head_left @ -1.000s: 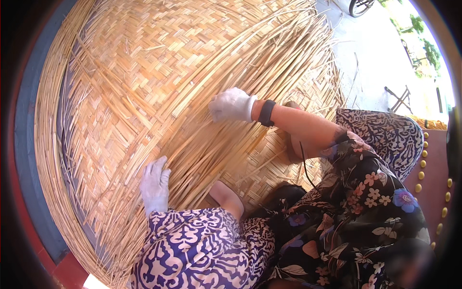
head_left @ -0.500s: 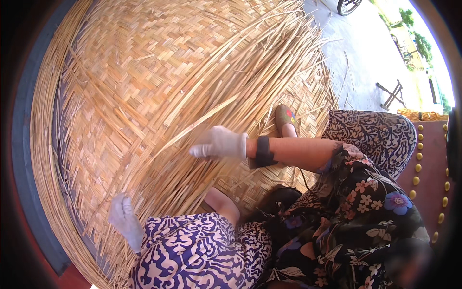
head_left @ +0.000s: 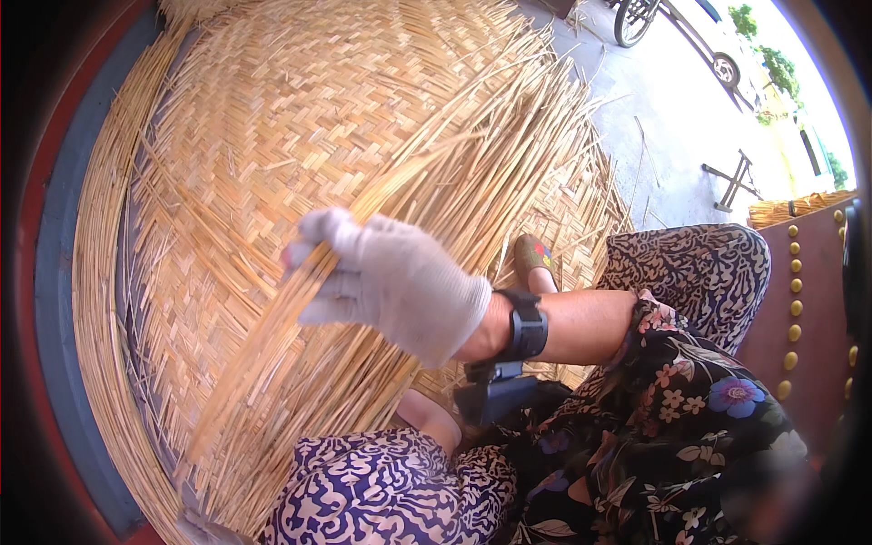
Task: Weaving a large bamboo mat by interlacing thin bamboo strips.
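Observation:
My right hand [head_left: 391, 282], in a white knit glove with a black band at the wrist, is raised above the mat. Its fingers are closed around a flat, pale yellow reed strip [head_left: 241, 363], which slants from upper right to lower left and is blurred. Under it lies a loose pile of split reeds [head_left: 504, 173] on the woven reed mat [head_left: 300, 100]. At the bottom left edge, my left hand [head_left: 207, 529] shows only as a grey, smeared gloved shape, close to the mat's border; its fingers cannot be made out.
My patterned trouser legs [head_left: 386, 486] frame the near side, with a shoe [head_left: 533, 259] resting on the mat. A long reed bundle [head_left: 98, 272] runs along the left edge. Beyond, on the grey floor, stand a small folding stand [head_left: 736, 182] and a wheel [head_left: 634, 20].
My right hand has risen and come closer, now gripping a reed strip. My left hand has dropped toward the lower edge and is mostly out of sight. The view has shifted slightly.

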`<action>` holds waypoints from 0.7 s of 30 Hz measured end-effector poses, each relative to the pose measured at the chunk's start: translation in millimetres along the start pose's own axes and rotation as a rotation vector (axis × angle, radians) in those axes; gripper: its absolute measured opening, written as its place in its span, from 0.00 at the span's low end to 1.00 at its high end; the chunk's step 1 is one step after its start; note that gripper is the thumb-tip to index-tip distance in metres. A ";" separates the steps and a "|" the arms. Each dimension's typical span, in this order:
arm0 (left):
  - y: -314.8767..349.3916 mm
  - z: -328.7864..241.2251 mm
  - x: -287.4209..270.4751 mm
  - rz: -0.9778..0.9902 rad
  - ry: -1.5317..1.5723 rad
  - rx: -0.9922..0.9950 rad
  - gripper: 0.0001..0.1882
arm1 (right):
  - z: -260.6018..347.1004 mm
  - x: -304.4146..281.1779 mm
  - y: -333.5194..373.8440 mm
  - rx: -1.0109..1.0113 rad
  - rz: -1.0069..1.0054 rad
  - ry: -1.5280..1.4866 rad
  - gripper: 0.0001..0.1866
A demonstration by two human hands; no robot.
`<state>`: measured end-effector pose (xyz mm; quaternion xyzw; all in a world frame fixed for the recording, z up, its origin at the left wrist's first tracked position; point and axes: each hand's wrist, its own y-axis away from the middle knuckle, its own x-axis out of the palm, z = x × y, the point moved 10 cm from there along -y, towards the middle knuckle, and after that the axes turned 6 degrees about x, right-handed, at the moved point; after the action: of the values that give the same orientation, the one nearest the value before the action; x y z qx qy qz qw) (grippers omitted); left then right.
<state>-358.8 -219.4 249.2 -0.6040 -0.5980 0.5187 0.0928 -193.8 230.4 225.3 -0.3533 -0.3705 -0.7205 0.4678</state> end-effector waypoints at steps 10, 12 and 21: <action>55.9 -46.8 196.8 0.531 -0.240 0.092 0.15 | 154.9 -116.3 -41.3 -0.232 -0.879 1.155 0.22; 64.8 -97.9 270.0 0.770 -0.242 0.054 0.11 | 98.2 -89.3 -53.2 -0.034 -0.878 2.163 0.13; 31.9 -188.2 304.6 0.352 -0.322 0.340 0.14 | -74.2 -72.1 -110.0 -0.258 0.399 2.140 0.05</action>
<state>-277.1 117.0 152.5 -0.5843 -0.3955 0.7087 0.0052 -286.2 227.6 106.0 0.3553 0.3695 -0.5992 0.6149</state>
